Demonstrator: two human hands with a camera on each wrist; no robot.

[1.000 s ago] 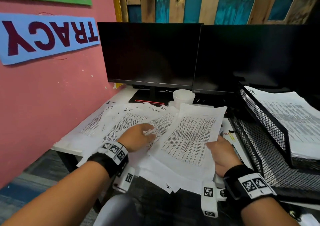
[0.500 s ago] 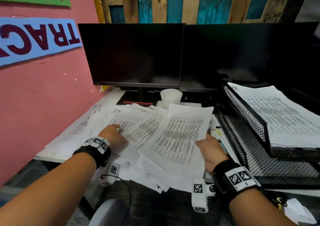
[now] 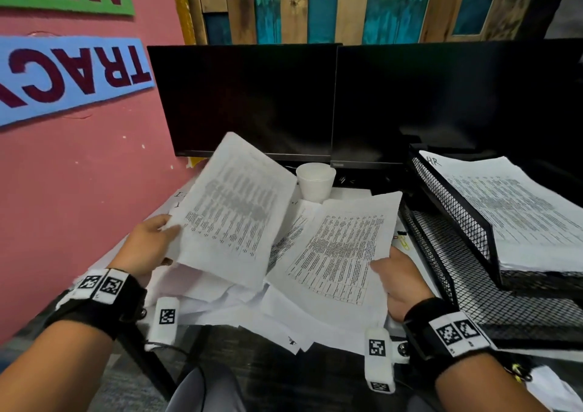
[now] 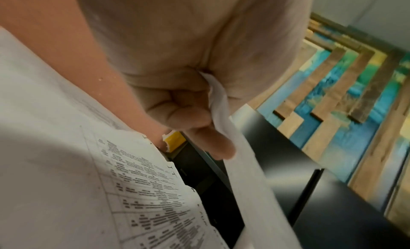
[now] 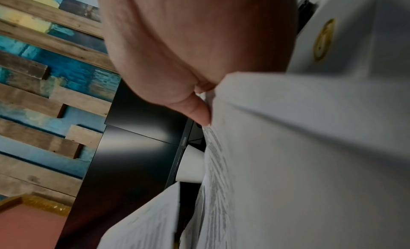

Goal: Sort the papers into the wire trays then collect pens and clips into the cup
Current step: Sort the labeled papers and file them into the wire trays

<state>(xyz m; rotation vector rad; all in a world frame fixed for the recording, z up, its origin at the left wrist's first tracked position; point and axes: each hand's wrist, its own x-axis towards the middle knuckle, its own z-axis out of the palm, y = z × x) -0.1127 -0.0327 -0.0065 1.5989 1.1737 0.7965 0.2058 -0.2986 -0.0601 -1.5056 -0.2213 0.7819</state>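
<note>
Printed papers [image 3: 220, 298] lie scattered over the desk. My left hand [image 3: 148, 247] pinches the left edge of a printed sheet [image 3: 233, 210] and holds it tilted up above the pile; in the left wrist view the thumb [image 4: 206, 135] presses that sheet [image 4: 239, 165]. My right hand [image 3: 400, 282] grips the right edge of another printed sheet [image 3: 340, 251], thumb [image 5: 199, 112] on top. A white cup [image 3: 315, 181] stands under the monitors. Black wire trays [image 3: 457, 232] sit at the right; the upper one holds a paper stack [image 3: 511, 210] marked HR. Yellow clips [image 3: 403, 242] lie beside the trays.
Two dark monitors [image 3: 331, 102] stand across the back of the desk. A pink wall [image 3: 79, 175] with name signs closes the left side. The lower wire tray [image 3: 511, 301] shows bare mesh. The desk's front edge runs just before my wrists.
My left hand has taken hold of a sheet from the left pile and lifted it upright. My right hand keeps its sheet, which has shifted slightly right.
</note>
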